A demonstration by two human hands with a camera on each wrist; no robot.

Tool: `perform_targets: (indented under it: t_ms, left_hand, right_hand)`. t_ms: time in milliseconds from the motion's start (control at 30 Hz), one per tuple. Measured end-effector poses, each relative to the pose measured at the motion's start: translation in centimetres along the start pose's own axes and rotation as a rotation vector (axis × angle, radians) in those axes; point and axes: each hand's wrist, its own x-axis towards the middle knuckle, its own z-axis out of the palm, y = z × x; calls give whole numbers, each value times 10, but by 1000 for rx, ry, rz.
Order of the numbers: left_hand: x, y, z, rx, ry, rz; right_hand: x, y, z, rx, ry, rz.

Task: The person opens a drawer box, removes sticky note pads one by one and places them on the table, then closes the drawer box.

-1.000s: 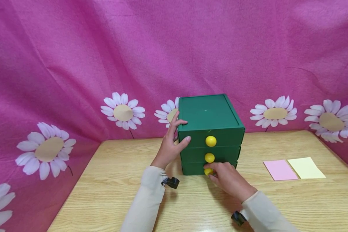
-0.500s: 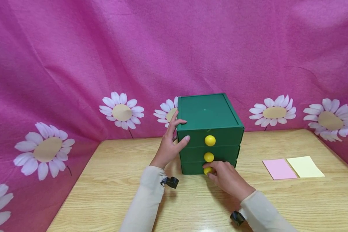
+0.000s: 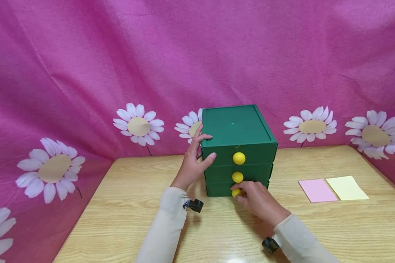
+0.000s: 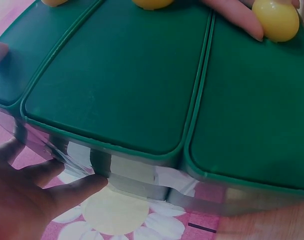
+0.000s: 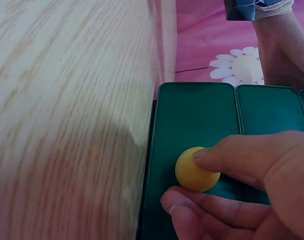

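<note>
A green drawer unit (image 3: pixel 236 126) with three closed drawers stands on the table, each drawer front bearing a round yellow knob. My left hand (image 3: pixel 192 166) rests against the unit's left side near the top. Its thumb touches the top drawer's front and one finger lies on the upper edge; in the left wrist view the other fingers (image 4: pixel 74 192) stretch along the side wall. My right hand (image 3: pixel 261 202) pinches the bottom drawer's yellow knob (image 5: pixel 194 172) between thumb and fingers. Above it are the middle knob (image 3: pixel 237 177) and the top knob (image 3: pixel 239 158).
A pink paper square (image 3: pixel 318 190) and a pale yellow paper square (image 3: pixel 348 187) lie side by side on the wooden table (image 3: pixel 125 204), right of the unit. Pink cloth (image 3: pixel 197 51) printed with white daisies hangs behind the table and along its sides.
The view has shifted very slightly. Both hands keep their places, and the bottom drawer shows no visible movement.
</note>
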Motion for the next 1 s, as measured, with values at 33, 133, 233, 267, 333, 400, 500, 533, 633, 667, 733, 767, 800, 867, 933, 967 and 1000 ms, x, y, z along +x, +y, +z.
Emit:
perform_targets:
  t_ms: [33, 133, 233, 267, 333, 400, 500, 533, 633, 667, 733, 767, 800, 867, 933, 967, 1000]
  left_hand:
    - [0, 0, 0, 0, 0, -1]
    - [0, 0, 0, -1, -1, -5]
    - [0, -1, 0, -4, 1, -9]
    - [1, -1, 0, -5, 3, -8]
    - [1, -2, 0, -3, 4, -3]
    - [1, -2, 0, -4, 5, 5]
    - [1, -2, -1, -3, 6, 10]
    - [1, -2, -1, -4, 6, 10]
    - [0, -1, 0, -3, 6, 5]
    - [0, -1, 0, -2, 5, 3]
    - [0, -1, 0, 3, 2, 1]
    - [0, -1, 0, 5, 0, -2]
    - [0, -1, 0, 5, 0, -4]
    - [0, -1, 0, 3, 0, -8]
    - [0, 0, 0, 0, 2, -11]
    - [0, -1, 0, -4, 3, -12]
    - [0, -1, 0, -5, 4, -11]
  right_hand:
    - [0, 0, 0, 4, -5, 4]
    - [0, 0, -2, 17, -24, 15]
    - [0, -1, -2, 25, -31, 15]
    - [-1, -1, -3, 25, -32, 13]
    - [-2, -2, -2, 27, -32, 9]
    - [-3, -2, -2, 28, -33, 10]
    - [-4, -3, 0, 27, -37, 12]
    - [-5, -3, 0, 29, -37, 15]
    - [-6, -4, 1, 28, -40, 23]
    - [-7, -4, 1, 28, -39, 23]
    - [-8, -4, 2, 21, -35, 19]
    - [-8, -4, 2, 17, -32, 14]
    - [-9, -4, 2, 15, -29, 9]
    - [-10, -5, 2, 11, -22, 0]
    - [-12, -5, 2, 10, -19, -5]
    - [-13, -5, 2, 11, -18, -5]
    - [-14, -6, 2, 11, -18, -3]
